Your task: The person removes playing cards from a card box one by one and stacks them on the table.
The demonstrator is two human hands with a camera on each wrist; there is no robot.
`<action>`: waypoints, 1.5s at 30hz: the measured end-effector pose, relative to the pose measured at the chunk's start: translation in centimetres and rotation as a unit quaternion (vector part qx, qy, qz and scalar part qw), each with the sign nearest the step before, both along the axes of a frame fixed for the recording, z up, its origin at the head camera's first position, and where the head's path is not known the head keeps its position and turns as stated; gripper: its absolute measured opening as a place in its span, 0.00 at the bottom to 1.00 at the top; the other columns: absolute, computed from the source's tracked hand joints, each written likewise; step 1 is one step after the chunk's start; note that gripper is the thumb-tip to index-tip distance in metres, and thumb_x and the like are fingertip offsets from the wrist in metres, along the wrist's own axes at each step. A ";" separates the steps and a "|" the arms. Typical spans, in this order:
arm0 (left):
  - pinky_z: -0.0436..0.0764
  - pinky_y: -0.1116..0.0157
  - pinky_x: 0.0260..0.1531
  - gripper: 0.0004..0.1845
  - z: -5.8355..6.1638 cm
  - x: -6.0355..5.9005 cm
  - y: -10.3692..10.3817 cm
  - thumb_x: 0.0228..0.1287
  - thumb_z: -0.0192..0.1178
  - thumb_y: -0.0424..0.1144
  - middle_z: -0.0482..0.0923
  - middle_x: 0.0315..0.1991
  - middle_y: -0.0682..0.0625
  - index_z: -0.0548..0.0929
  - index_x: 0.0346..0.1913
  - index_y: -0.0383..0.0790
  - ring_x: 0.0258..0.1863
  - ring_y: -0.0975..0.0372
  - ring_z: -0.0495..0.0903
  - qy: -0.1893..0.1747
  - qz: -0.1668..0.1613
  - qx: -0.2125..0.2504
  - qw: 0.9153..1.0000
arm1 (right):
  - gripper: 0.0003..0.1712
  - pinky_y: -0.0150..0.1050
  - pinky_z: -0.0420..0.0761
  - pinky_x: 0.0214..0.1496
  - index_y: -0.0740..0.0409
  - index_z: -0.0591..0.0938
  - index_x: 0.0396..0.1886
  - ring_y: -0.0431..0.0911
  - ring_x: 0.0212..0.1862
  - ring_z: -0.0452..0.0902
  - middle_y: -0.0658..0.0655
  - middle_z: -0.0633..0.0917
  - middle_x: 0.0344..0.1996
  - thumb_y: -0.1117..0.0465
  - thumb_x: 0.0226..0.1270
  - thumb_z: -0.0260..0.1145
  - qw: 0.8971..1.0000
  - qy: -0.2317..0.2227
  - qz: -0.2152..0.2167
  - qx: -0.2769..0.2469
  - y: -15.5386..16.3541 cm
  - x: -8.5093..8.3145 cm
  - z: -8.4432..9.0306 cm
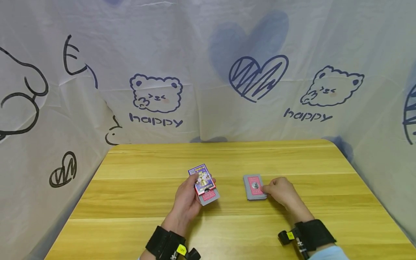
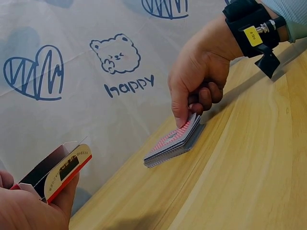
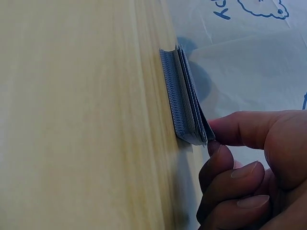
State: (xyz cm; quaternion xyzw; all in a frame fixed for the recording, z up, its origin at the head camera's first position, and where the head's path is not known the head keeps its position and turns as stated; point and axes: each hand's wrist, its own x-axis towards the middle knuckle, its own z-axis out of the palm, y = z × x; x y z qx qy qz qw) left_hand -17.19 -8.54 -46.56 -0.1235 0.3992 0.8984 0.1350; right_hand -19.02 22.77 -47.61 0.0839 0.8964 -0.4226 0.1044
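Note:
My left hand [image 1: 188,196] holds a playing card box [image 1: 204,179] with a purple and yellow front, thumb over its edge. From the box's near end shows a red-patterned, grey-bordered piece [image 1: 209,196] like a card back. In the left wrist view the card box [image 2: 64,172] has an open end, its inside dark. A deck of playing cards [image 1: 255,187] lies face down on the table to the right. My right hand [image 1: 282,193] pinches the deck's near right corner between thumb and index finger. There, the upper cards bend up slightly in the right wrist view's deck [image 3: 184,96].
The wooden table [image 1: 136,187] extends around both hands. A white cloth [image 1: 208,108] with drawn bears, hearts and the word "happy" hangs behind the table and at its sides. Black straps with small cameras are on the left wrist [image 1: 167,243] and right wrist [image 1: 315,234].

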 end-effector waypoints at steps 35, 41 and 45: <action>0.83 0.54 0.64 0.32 -0.3 0.1 0.7 0.89 0.41 0.46 0.70 0.73 0.31 0.48 0.83 0.33 0.65 0.50 0.82 -0.004 -0.017 -0.001 1.000 | 0.20 0.30 0.65 0.20 0.66 0.86 0.32 0.40 0.20 0.66 0.54 0.82 0.23 0.52 0.76 0.70 0.979 0.035 0.049 -0.195 -10.2 4.4 1.5; 0.84 0.56 0.64 0.32 -0.4 0.1 0.9 0.89 0.40 0.46 0.68 0.73 0.28 0.48 0.83 0.32 0.65 0.50 0.81 0.006 -0.025 -0.003 1.000 | 0.20 0.29 0.65 0.20 0.68 0.85 0.32 0.40 0.20 0.66 0.51 0.79 0.20 0.53 0.74 0.72 0.971 0.021 0.040 -0.233 -10.9 4.6 1.4; 0.83 0.57 0.64 0.32 -0.4 0.2 0.9 0.89 0.40 0.47 0.67 0.75 0.28 0.48 0.83 0.33 0.66 0.52 0.81 0.012 -0.035 -0.002 0.999 | 0.20 0.30 0.66 0.20 0.69 0.85 0.32 0.40 0.19 0.66 0.51 0.79 0.19 0.54 0.72 0.74 0.969 0.018 0.041 -0.244 -11.1 4.7 1.5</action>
